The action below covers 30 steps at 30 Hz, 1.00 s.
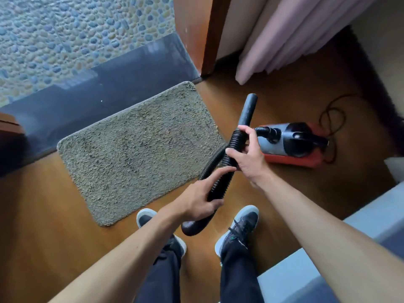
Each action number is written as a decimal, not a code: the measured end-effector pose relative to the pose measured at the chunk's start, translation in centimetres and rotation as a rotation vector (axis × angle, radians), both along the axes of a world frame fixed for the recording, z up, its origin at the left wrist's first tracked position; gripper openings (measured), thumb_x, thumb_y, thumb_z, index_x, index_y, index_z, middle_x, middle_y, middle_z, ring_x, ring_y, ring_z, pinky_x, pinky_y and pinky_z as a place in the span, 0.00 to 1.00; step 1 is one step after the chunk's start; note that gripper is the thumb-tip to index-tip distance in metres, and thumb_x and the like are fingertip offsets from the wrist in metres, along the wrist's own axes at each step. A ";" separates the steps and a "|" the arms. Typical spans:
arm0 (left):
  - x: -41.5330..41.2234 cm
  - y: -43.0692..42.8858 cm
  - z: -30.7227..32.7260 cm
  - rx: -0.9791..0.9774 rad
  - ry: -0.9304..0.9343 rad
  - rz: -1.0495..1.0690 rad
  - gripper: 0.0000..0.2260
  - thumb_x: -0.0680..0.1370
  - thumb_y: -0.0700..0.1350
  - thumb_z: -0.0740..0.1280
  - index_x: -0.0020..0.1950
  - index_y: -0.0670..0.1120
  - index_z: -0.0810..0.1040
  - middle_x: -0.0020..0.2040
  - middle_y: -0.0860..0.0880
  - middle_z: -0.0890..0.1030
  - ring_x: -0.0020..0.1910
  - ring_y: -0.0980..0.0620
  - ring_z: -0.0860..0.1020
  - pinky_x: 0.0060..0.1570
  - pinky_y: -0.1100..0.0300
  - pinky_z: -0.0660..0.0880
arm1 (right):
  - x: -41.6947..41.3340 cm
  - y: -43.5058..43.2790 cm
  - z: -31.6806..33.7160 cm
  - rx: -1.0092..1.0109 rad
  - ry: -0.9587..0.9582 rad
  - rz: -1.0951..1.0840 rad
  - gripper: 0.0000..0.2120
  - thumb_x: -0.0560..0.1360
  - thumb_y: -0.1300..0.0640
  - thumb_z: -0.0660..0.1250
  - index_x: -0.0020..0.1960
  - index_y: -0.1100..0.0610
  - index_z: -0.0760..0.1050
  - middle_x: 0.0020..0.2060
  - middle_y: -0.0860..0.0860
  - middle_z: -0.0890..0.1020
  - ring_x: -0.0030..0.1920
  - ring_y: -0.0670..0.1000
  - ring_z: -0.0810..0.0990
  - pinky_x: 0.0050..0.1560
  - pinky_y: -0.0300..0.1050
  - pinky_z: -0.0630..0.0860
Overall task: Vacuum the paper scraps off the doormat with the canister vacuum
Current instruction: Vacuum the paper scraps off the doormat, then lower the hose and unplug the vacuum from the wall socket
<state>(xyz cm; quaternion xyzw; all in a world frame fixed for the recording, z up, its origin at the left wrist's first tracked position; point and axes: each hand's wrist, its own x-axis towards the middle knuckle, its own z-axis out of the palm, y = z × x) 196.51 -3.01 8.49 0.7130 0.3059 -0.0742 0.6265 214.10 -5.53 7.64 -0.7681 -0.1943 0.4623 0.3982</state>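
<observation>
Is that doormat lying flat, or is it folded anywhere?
Flat and spread out. The doormat lies on the wooden floor with every visible edge and corner down; nothing is folded over.

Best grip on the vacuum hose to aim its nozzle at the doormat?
Grip the ribbed hose just behind the smooth nozzle tube, from the right as the right hand does: ribs likely stop slipping, and the rigid tube follows the wrist; the left hand steadies lower.

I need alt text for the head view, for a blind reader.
The left hand and right hand grip a black ribbed hose beside a beige doormat; a red and grey canister vacuum sits on the wooden floor at right.
</observation>
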 end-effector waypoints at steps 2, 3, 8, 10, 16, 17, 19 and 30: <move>2.3 -0.8 0.1 0.003 0.002 -0.065 0.37 0.74 0.41 0.68 0.74 0.69 0.55 0.50 0.47 0.81 0.46 0.46 0.79 0.54 0.53 0.76 | 2.3 -1.8 0.2 -0.009 -0.023 -0.039 0.28 0.64 0.55 0.71 0.61 0.41 0.68 0.49 0.57 0.78 0.46 0.55 0.78 0.51 0.62 0.80; 3.5 -1.3 0.1 0.005 0.000 -0.105 0.37 0.74 0.42 0.68 0.74 0.69 0.55 0.51 0.46 0.81 0.47 0.46 0.79 0.55 0.52 0.76 | 3.5 -2.8 0.4 -0.016 -0.028 -0.055 0.26 0.64 0.56 0.71 0.59 0.41 0.68 0.47 0.56 0.78 0.46 0.56 0.79 0.50 0.61 0.81; 9.6 -3.7 -0.2 0.037 -0.013 -0.310 0.37 0.73 0.44 0.67 0.75 0.68 0.55 0.48 0.44 0.82 0.44 0.47 0.78 0.52 0.52 0.76 | 9.3 -8.2 0.4 -0.019 -0.102 -0.181 0.24 0.69 0.62 0.73 0.57 0.45 0.67 0.46 0.53 0.80 0.43 0.50 0.78 0.44 0.42 0.79; 12.1 -4.9 0.1 0.046 -0.005 -0.357 0.36 0.73 0.41 0.68 0.76 0.64 0.59 0.42 0.50 0.80 0.36 0.59 0.75 0.45 0.60 0.74 | 11.3 -10.2 0.3 -0.027 -0.112 -0.240 0.24 0.69 0.62 0.72 0.56 0.44 0.66 0.44 0.49 0.78 0.42 0.47 0.77 0.43 0.40 0.77; 19.5 -8.1 0.0 0.049 0.055 -0.502 0.34 0.75 0.38 0.67 0.77 0.61 0.63 0.54 0.55 0.82 0.41 0.60 0.77 0.48 0.69 0.72 | 17.3 -16.1 -0.2 -0.099 -0.102 -0.418 0.22 0.71 0.60 0.70 0.55 0.42 0.63 0.45 0.47 0.77 0.41 0.47 0.77 0.38 0.41 0.73; 20.7 -8.7 0.0 0.030 0.071 -0.523 0.34 0.74 0.39 0.67 0.76 0.62 0.62 0.57 0.55 0.82 0.44 0.58 0.79 0.51 0.65 0.74 | 18.2 -17.1 -0.4 -0.101 -0.106 -0.447 0.22 0.72 0.61 0.69 0.55 0.42 0.63 0.47 0.47 0.76 0.42 0.47 0.77 0.40 0.41 0.74; 23.0 -9.9 -0.3 0.023 0.106 -0.585 0.35 0.73 0.41 0.66 0.76 0.65 0.61 0.61 0.54 0.82 0.49 0.51 0.82 0.54 0.57 0.77 | 19.9 -19.0 -0.6 -0.117 -0.104 -0.486 0.21 0.73 0.61 0.69 0.56 0.42 0.64 0.47 0.45 0.75 0.44 0.47 0.77 0.44 0.45 0.76; 31.2 -13.2 -2.7 -0.053 0.246 -0.865 0.33 0.78 0.39 0.66 0.77 0.64 0.60 0.69 0.50 0.75 0.59 0.50 0.79 0.59 0.56 0.77 | 24.7 -25.8 -3.6 -0.231 0.024 -0.641 0.21 0.74 0.62 0.68 0.62 0.46 0.67 0.56 0.51 0.75 0.52 0.53 0.78 0.52 0.49 0.77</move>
